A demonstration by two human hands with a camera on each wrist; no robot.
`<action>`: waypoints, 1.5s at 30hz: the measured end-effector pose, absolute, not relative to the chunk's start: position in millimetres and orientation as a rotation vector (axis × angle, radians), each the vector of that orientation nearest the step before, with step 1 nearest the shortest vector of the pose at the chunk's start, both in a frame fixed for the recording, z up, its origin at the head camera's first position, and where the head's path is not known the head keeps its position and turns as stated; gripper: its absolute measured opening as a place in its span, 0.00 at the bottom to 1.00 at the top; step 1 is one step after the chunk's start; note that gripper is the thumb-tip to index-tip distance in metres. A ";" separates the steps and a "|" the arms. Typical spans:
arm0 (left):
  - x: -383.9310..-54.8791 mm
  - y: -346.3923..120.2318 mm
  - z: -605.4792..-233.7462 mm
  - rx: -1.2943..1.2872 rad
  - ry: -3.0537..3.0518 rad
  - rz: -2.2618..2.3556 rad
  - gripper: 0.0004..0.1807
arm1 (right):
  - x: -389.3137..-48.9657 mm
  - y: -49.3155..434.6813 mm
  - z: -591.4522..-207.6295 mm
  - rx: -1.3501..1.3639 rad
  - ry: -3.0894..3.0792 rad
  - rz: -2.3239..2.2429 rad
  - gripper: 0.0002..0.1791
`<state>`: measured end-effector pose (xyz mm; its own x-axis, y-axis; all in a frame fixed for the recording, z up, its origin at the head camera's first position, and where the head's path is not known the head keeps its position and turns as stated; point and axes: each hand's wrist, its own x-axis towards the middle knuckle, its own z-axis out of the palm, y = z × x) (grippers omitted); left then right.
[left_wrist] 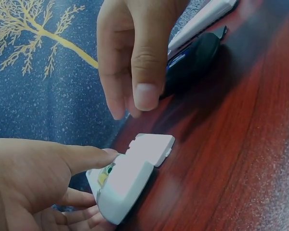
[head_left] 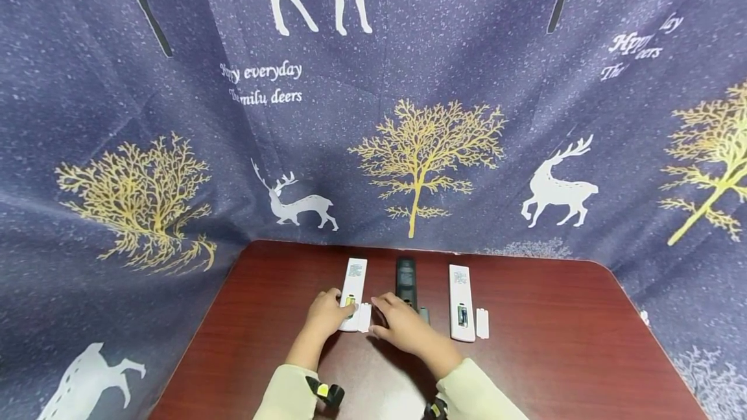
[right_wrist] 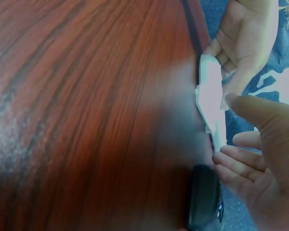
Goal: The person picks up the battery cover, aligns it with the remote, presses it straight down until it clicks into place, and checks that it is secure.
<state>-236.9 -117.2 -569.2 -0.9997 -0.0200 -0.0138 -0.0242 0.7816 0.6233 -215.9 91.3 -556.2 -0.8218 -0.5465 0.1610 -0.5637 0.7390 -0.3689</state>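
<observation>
A white remote control (head_left: 355, 275) lies back side up at the left, its battery compartment uncovered and a yellow-green battery (head_left: 351, 301) partly visible inside. My left hand (head_left: 324, 315) grips this remote by its lower end, the thumb over the compartment and the fingers along the far side. Against the remote's right edge lies its white battery cover (left_wrist: 151, 144). Just right of that cover hovers my right hand (head_left: 404, 325), thumb and fingers apart with nothing between them. Behind it a black remote control (head_left: 406, 273) is partly hidden.
Beside the black remote lies a dark battery cover (head_left: 424, 312). Farther right is another white remote control (head_left: 460, 287), its compartment uncovered, with a white cover (head_left: 482, 323) next to it. A patterned cloth (head_left: 373, 167) hangs behind the red-brown table (head_left: 548, 342).
</observation>
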 end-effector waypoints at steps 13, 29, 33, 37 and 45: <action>-238.8 -116.1 -566.0 -0.089 2.884 1.079 0.28 | -219.0 84.1 -558.1 0.915 -2.950 0.656 0.37; -240.7 -118.0 -560.8 -0.099 2.849 1.080 0.26 | -227.9 75.9 -561.7 0.836 -2.972 0.731 0.35; -240.9 -119.4 -561.5 -0.104 2.839 1.097 0.25 | -228.0 73.5 -559.5 0.811 -2.977 0.759 0.35; -241.4 -119.7 -560.9 -0.102 2.834 1.096 0.24 | -228.4 71.7 -558.9 0.789 -2.970 0.773 0.34; -242.8 -119.0 -557.0 -0.120 2.820 1.081 0.22 | -229.2 67.8 -562.6 0.756 -2.994 0.804 0.33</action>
